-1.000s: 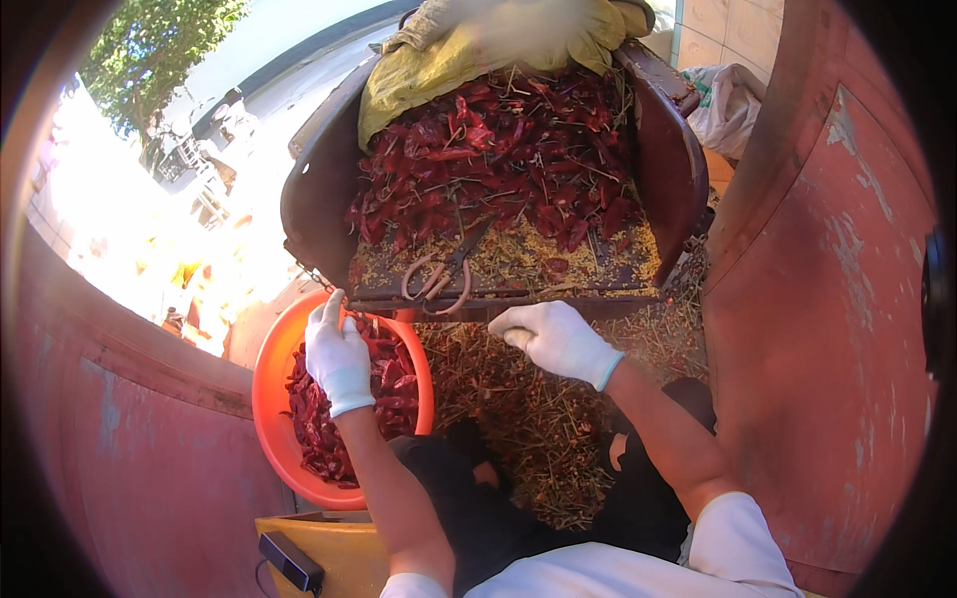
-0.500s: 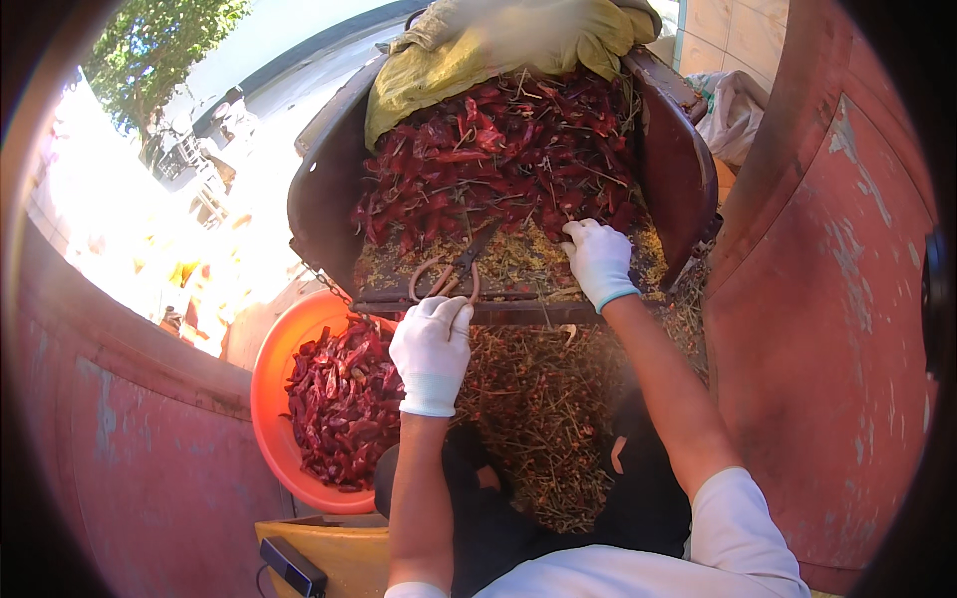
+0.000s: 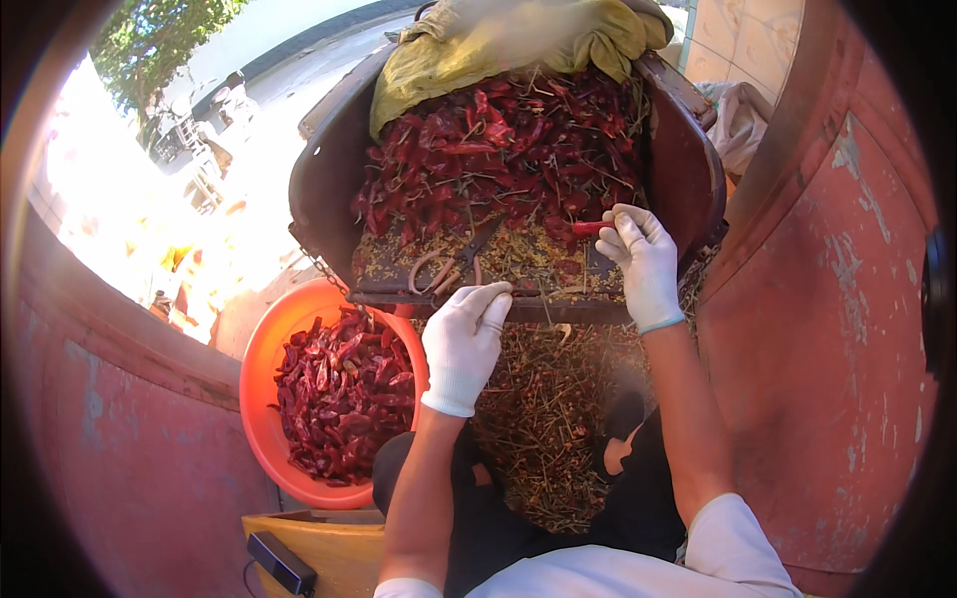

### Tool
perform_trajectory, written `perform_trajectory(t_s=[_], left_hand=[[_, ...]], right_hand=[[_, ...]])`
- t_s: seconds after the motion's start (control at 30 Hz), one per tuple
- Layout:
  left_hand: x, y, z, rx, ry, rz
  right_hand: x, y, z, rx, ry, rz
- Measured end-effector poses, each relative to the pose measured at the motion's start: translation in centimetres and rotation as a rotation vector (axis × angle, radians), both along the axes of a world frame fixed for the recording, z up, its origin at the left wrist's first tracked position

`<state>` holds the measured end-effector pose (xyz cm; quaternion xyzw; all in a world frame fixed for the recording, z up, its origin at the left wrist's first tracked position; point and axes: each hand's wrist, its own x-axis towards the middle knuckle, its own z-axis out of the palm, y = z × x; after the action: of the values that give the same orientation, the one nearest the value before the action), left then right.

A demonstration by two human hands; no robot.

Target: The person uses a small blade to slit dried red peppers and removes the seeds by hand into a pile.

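Note:
My right hand [image 3: 643,261], in a white glove, pinches a dried red chili pepper [image 3: 593,228] over the right front of a dark metal cart [image 3: 691,149]. Behind it in the cart rises a big heap of dried red chilies [image 3: 469,159] with stems among them. A pair of scissors [image 3: 454,273] with copper-coloured handles lies on the seed-strewn front of the cart. My left hand [image 3: 467,344], gloved too, is at the cart's front lip, thumb and fingers pressed together; whatever may be between them is too small to make out.
An orange basin [image 3: 255,374] of chilies [image 3: 344,409] stands at the left, beside a yellow wooden piece [image 3: 344,548] bearing a black device [image 3: 282,564]. Stems litter the ground [image 3: 538,439] between my legs. Yellow cloth [image 3: 439,70] covers the heap's back. Red metal panels [image 3: 817,329] flank both sides.
My right hand has lifted from the heap and moved right, now with a chili in its fingers. My left hand has shifted right along the cart's lip, away from the scissors.

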<state>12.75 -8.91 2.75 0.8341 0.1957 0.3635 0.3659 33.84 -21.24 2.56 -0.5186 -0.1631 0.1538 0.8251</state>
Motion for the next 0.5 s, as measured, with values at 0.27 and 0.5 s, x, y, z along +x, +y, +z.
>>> perform_trajectory(t_s=[0.27, 0.5], left_hand=[[0.7, -0.7, -0.2, -0.931, -0.173, -0.288], [0.5, 0.1, -0.5, -0.615, -0.072, -0.133]], right_hand=[[-8.2, -0.4, 0.5, -0.065, -0.155, 0.357], [-9.4, 0.4, -1.1, -0.197, -0.38, 0.404]])
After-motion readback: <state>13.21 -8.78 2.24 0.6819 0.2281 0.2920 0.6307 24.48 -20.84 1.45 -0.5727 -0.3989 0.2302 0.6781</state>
